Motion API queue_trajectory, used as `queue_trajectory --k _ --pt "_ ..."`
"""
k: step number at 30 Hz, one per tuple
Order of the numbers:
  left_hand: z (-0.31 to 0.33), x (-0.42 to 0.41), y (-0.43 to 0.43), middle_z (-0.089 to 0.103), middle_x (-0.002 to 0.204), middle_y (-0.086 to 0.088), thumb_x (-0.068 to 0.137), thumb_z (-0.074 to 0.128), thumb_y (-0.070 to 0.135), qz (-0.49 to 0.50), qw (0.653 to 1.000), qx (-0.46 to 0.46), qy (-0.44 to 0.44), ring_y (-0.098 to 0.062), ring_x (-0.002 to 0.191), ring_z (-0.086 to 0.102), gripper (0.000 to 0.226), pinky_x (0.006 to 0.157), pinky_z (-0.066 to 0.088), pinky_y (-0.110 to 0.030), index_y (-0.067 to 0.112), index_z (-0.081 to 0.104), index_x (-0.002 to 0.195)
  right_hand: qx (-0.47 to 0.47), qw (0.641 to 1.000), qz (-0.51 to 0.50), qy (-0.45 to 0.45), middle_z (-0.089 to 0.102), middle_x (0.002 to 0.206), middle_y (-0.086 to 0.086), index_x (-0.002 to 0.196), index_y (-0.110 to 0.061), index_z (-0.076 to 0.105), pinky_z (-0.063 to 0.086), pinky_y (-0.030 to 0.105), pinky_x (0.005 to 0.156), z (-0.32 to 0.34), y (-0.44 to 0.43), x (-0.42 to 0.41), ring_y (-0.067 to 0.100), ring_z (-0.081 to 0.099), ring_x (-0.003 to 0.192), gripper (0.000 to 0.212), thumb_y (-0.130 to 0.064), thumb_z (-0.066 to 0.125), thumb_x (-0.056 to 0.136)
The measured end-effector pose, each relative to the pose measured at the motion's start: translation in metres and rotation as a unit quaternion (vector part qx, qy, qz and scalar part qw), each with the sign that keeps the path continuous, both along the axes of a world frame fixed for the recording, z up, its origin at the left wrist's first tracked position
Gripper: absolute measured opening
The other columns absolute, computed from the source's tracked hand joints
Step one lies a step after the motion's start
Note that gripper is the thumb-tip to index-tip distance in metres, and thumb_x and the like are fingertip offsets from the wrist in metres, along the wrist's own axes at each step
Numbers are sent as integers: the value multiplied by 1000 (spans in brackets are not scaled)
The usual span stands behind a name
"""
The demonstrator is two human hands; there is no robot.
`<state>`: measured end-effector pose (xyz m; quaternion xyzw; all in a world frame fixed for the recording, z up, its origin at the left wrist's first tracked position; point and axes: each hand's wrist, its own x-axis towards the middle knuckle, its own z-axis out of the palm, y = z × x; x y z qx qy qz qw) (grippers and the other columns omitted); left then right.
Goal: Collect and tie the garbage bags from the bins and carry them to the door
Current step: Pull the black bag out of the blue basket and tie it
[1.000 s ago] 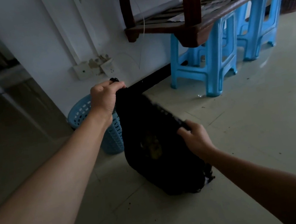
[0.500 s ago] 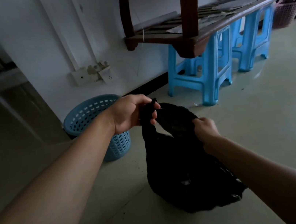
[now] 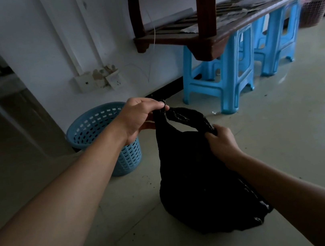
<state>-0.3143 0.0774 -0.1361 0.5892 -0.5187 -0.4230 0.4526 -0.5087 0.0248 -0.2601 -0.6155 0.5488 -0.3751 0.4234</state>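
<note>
Pale glossy floor tiles (image 3: 287,146) meet a white wall (image 3: 30,47) in a dim room. A blue perforated bin (image 3: 129,159) stands by the wall, with blue plastic stools (image 3: 228,83) under a dark wooden rack (image 3: 206,4) further right. The black garbage bag (image 3: 197,180) sits on the floor just right of the bin. The left hand (image 3: 137,118) pinches one gathered corner of its mouth, and the right hand (image 3: 221,143) grips the opposite edge with its fingers curled.

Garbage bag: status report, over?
Left hand pinches garbage bag top, right hand grips opposite edge. Bag out of blue bin, untied. Nothing in the way.
</note>
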Motion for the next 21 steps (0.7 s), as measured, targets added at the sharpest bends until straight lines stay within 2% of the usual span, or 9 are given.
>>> queue_trajectory --k 3,5,7,9,10,12,15,18,21 --pt "9 -7 0 66 82 -10 91 57 15 -46 998 -10 -41 -18 75 62 20 68 52 -26 5 73 85 37 997 68 25 59 63 1 75 -17 63 44 26 52 7 5 4 13 54 53 16 -12 57 88" --pt "12 -7 -1 66 76 -7 91 56 14 -56 997 -13 -58 -13 70 61 21 62 49 -20 7 73 81 165 976 114 -90 68 76 11 92 -4 66 51 29 55 14 10 5 19 59 57 14 -13 56 92" --pt "13 -2 -2 67 74 -6 89 58 11 -62 997 -5 -36 -15 70 62 21 68 49 -26 9 74 76 260 930 120 -231 70 89 17 105 3 62 53 32 54 18 9 2 21 60 59 21 -13 51 96" --pt "15 5 -2 70 74 -8 88 60 6 -81 997 12 -11 -19 72 66 18 76 51 -34 6 73 77 269 925 91 -254 66 81 15 104 3 60 50 26 43 17 8 3 17 56 50 20 -12 48 99" --pt "16 7 -1 71 74 -8 88 60 5 -97 995 19 -9 -19 71 68 15 75 52 -34 4 72 80 237 948 79 -197 62 73 12 101 2 61 45 23 41 13 7 6 15 52 45 19 -11 48 98" --pt "19 4 0 73 77 -8 87 61 6 -134 990 32 -10 -19 72 70 11 68 56 -29 -1 70 87 116 988 102 13 59 72 10 94 -3 65 44 26 50 6 7 13 18 54 52 18 -8 48 95" --pt "23 -8 0 74 79 -10 80 65 11 -186 982 42 9 -22 74 72 15 67 59 -30 -2 69 87 -46 956 187 223 69 98 9 107 -14 66 51 35 75 3 19 21 27 65 89 25 -13 46 93" --pt "24 -17 -4 73 80 -11 77 64 11 -207 977 42 27 -22 73 72 17 67 60 -32 -2 66 88 -130 924 242 266 63 122 6 125 -18 60 50 36 84 10 35 26 29 61 107 33 -16 48 95" --pt "17 -11 -13 70 73 -9 82 64 6 -140 989 22 49 -22 67 71 8 62 59 -30 1 66 88 -131 903 349 216 55 133 8 130 -12 58 45 31 98 14 46 29 24 54 119 45 -3 51 86"
